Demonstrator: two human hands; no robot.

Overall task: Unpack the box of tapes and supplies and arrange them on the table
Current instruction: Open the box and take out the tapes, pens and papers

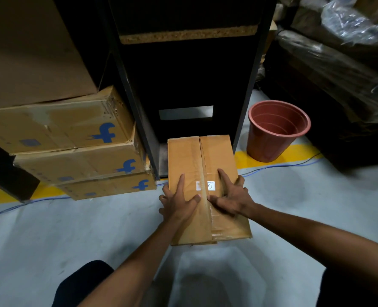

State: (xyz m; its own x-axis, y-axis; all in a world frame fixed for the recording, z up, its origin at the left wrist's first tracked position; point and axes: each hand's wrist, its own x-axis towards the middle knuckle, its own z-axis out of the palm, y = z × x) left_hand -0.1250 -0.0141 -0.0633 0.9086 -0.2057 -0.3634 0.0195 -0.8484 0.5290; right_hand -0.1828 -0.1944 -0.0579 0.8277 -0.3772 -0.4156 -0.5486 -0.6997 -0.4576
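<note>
A closed brown cardboard box lies on the grey floor, its far end at the foot of a dark shelf rack. Clear tape runs along its centre seam, and a small white label sits on top. My left hand grips the box's left side: index finger and thumb lie on top, the other fingers curl over the edge. My right hand grips the right side the same way, thumb near the seam. The contents are hidden.
Stacked cardboard boxes with blue logos stand to the left. A red plastic bucket sits to the right on a yellow floor line. A blue cable runs across the floor. Plastic-wrapped goods fill the far right.
</note>
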